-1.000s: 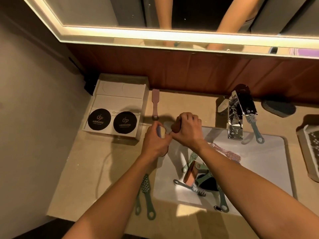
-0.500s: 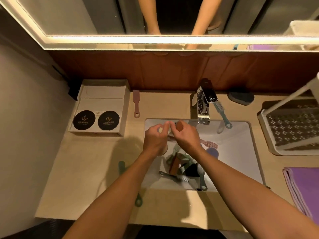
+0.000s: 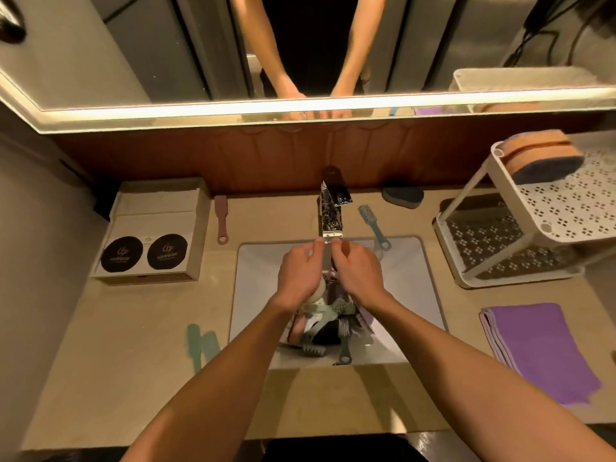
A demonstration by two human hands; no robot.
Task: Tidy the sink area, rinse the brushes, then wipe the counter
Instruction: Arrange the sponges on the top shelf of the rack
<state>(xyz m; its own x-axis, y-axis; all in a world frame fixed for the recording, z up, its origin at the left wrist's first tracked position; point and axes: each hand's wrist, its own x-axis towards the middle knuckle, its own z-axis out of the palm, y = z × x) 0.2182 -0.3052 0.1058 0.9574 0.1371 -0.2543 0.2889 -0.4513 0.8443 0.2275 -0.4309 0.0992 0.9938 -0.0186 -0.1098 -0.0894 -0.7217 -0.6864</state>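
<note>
the white rectangular sink [image 3: 400,288] holds a heap of green, grey and pink plastic brushes [image 3: 328,316]. above them, under the chrome faucet [image 3: 331,215], the left hand [image 3: 300,278] grips a pale round pad [image 3: 317,291]. the right hand [image 3: 358,276] is curled, and i cannot tell what it holds. the white perforated two-tier rack [image 3: 566,211] carries an orange-and-blue sponge [image 3: 543,155] on top.

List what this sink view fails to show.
Head view only.
- What the left hand and right hand hold: their backs hide it.
- Whether the faucet runs: hands crowd the spout.
- Brush pile in the sink: wrists cover part; uncountable.
- Green brushes on the counter: blurred, shapes unclear.
- Rack: cut by the right edge.
</note>
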